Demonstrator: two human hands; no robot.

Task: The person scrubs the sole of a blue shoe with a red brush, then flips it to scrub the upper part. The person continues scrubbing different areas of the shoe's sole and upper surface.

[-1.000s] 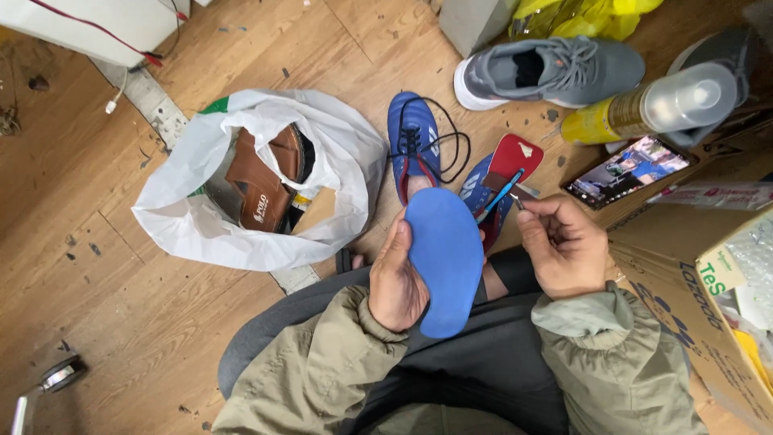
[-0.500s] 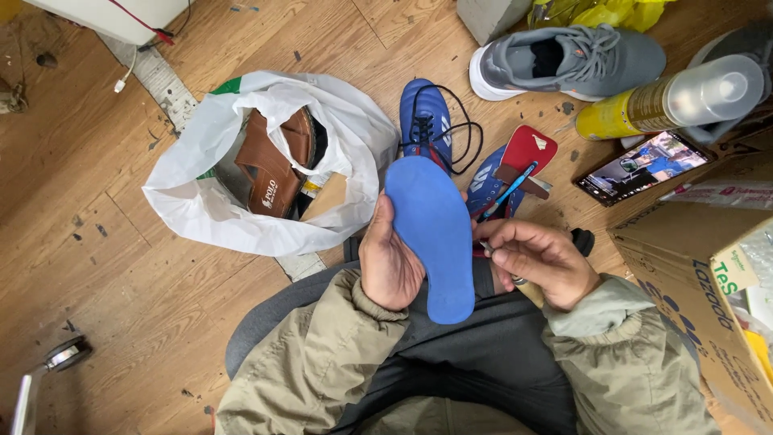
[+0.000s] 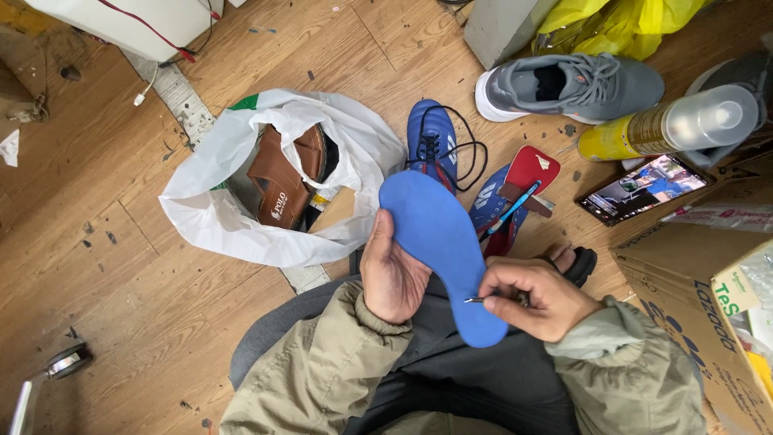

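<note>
My left hand point(image 3: 393, 274) grips a blue shoe insole point(image 3: 439, 238) from its left edge, holding it flat over my lap. My right hand point(image 3: 541, 296) pinches a small metal-tipped tool point(image 3: 475, 300) whose tip touches the insole's lower right edge. Just beyond the insole, on the wooden floor, lie a blue lace-up shoe point(image 3: 431, 141) and a second blue and red insole point(image 3: 515, 193) with a pen on it.
A white plastic bag point(image 3: 217, 217) with brown sandals point(image 3: 282, 173) lies to the left. A grey sneaker point(image 3: 576, 84), a yellow spray can point(image 3: 660, 125) and a lit phone point(image 3: 640, 189) sit at the right. Cardboard boxes point(image 3: 692, 306) stand at the right edge.
The left hand has tilted the blue insole so its toe end points further left. The right hand has come in and set the tool's tip against the insole's edge.
</note>
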